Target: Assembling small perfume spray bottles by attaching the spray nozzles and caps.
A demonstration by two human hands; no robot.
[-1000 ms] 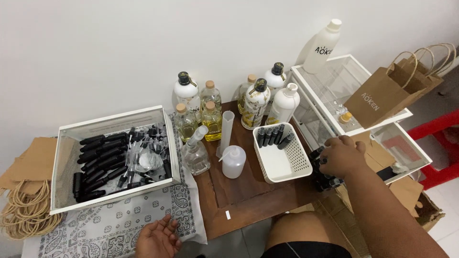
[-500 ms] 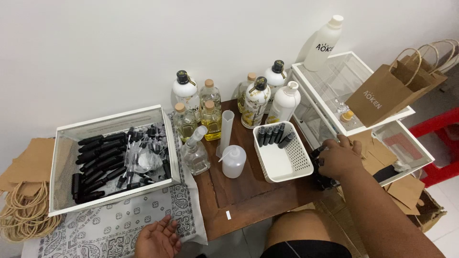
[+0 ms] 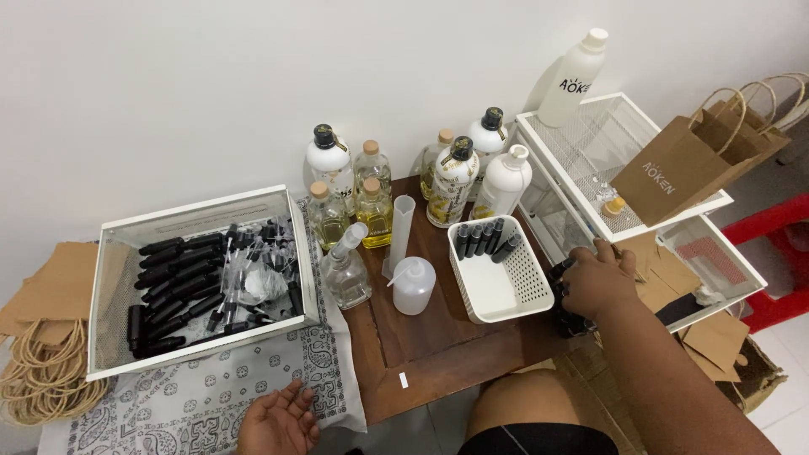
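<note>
Far left, near edge: coil of rope cord (image 3: 38, 383) beside flat brown paper pieces (image 3: 50, 291).

Left: white mesh tray (image 3: 202, 211) on a patterned cloth (image 3: 211, 392), filled with small black spray bottles (image 3: 173, 274) and clear wrapped pieces.

Near left: left hand (image 3: 278, 421), palm up, grip released, resting on the cloth's near edge, holding nothing.

Centre of the wooden desk (image 3: 438, 345): clear glass bottle (image 3: 347, 271); white squeeze bottle (image 3: 413, 285); tall clear measuring cylinder (image 3: 399, 232); far behind them, a cluster of oil bottles (image 3: 371, 202) with cork and black caps; white plastic bottle (image 3: 503, 181).

Centre right: white slotted basket (image 3: 506, 312) with several small black vials (image 3: 484, 238) standing at its far end.

Right: right hand (image 3: 594, 282), knuckles up, just beside the basket's right wall, grip clenched over small dark objects (image 3: 563, 271) at the desk's right edge; what they are cannot be told.

Far right: white wire shelf unit (image 3: 590, 143) carrying a tall white bottle (image 3: 575, 77) and a brown paper bag (image 3: 687, 168); red stool (image 3: 779, 253) beyond.
</note>
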